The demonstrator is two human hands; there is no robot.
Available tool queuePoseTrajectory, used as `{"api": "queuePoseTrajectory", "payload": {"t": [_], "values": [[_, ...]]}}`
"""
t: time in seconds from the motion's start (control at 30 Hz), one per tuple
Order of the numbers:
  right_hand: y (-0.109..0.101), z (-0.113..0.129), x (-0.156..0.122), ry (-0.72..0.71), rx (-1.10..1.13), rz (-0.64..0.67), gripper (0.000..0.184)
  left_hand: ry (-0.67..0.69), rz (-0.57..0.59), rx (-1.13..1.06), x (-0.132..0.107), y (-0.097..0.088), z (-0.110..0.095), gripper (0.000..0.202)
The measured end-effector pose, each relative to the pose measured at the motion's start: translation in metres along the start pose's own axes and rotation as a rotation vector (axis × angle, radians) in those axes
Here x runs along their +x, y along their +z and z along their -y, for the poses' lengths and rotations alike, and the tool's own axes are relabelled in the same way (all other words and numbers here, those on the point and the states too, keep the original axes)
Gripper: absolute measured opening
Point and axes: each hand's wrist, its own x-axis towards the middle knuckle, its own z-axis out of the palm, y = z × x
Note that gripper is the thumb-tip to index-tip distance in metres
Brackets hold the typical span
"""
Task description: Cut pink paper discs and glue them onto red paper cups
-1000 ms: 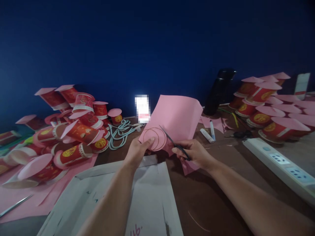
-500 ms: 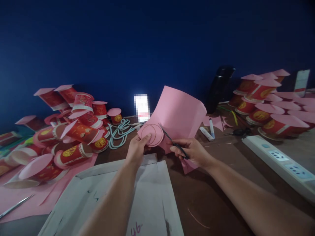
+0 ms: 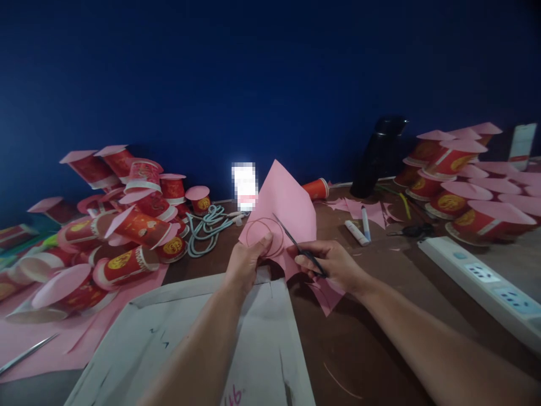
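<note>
My left hand (image 3: 249, 259) pinches a sheet of pink paper (image 3: 291, 197), thumb on top, near circles drawn on it. The sheet stands up and bends away from me, its upper corner pointing at the wall. In my right hand (image 3: 332, 265) is a pair of dark scissors (image 3: 302, 248), fingers closed round the handles. The blades lie against the paper at the right edge of the drawn circle. A pointed flap of the pink paper hangs below my right hand. My left fingers behind the sheet are hidden.
Red paper cups with pink discs (image 3: 127, 265) are heaped at left; more cups (image 3: 460, 158) stand at right. A cable (image 3: 207, 231), glue stick (image 3: 356, 233), marker (image 3: 365, 223), black bottle (image 3: 376, 158) and power strip (image 3: 477, 276) surround the work. A grey-white board (image 3: 186, 338) lies in front.
The pink sheet has turned and folded narrower, uncovering a red cup and paper scraps behind it. Both hands have shifted slightly, still holding the paper and scissors.
</note>
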Motion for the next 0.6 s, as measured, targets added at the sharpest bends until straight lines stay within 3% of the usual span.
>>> {"api": "queuePoseTrajectory", "payload": {"t": [0.13,0.37,0.6], "values": [[-0.0028,-0.0012,-0.0005,-0.005,-0.001,0.035,0.051,0.03,0.048,0.042,0.0026,-0.0056,-0.0024,0.034],[-0.0037,0.0011,-0.0013,-0.03,-0.026,0.043,0.053,0.036,0.202,0.049,0.002,-0.0086,-0.0067,0.044],[-0.0037,0.0043,-0.002,-0.028,-0.076,0.034,0.053,0.022,0.192,0.063,0.003,-0.0108,-0.0093,0.047]]}}
